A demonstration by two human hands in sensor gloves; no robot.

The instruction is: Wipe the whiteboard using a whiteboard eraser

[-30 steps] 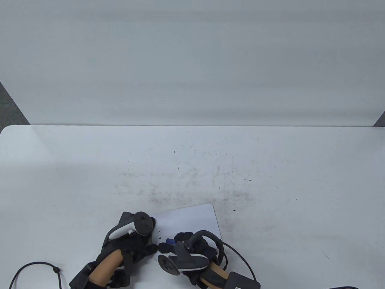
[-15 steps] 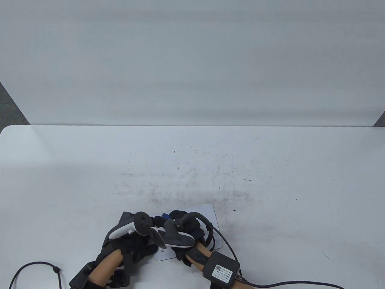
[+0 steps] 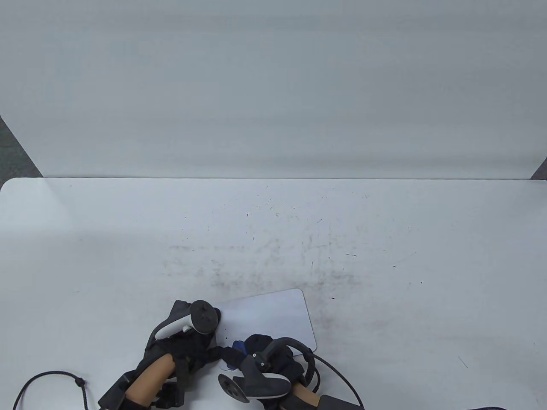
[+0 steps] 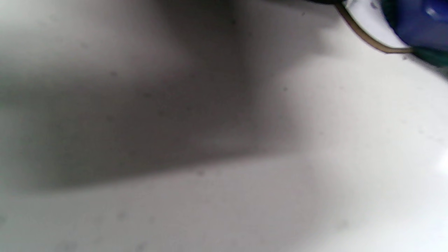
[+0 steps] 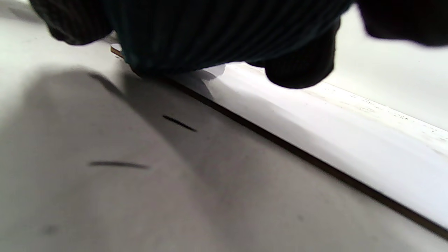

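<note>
A small white whiteboard (image 3: pixel 273 314) with rounded corners lies flat on the table near the front edge. My left hand (image 3: pixel 201 337) rests on its left edge, with the thumb stretched to the right. My right hand (image 3: pixel 245 348) grips a blue whiteboard eraser (image 3: pixel 237 347) and presses it on the board's near left corner. In the right wrist view the eraser's dark felt (image 5: pixel 224 31) sits on the board (image 5: pixel 315 133) between my gloved fingertips (image 5: pixel 297 70). In the left wrist view the blue eraser (image 4: pixel 416 21) shows beside the board's rim (image 4: pixel 364 35).
The white table (image 3: pixel 384 239) carries faint grey smudges and small dark marks beyond the board. A white back panel (image 3: pixel 273 85) stands behind the table. A black cable (image 3: pixel 42 378) loops at the front left, and another (image 3: pixel 342 376) trails from my right wrist.
My right hand swept the eraser from the board's near edge up to its far left part, then back down to the near left corner. My left hand stayed still.
</note>
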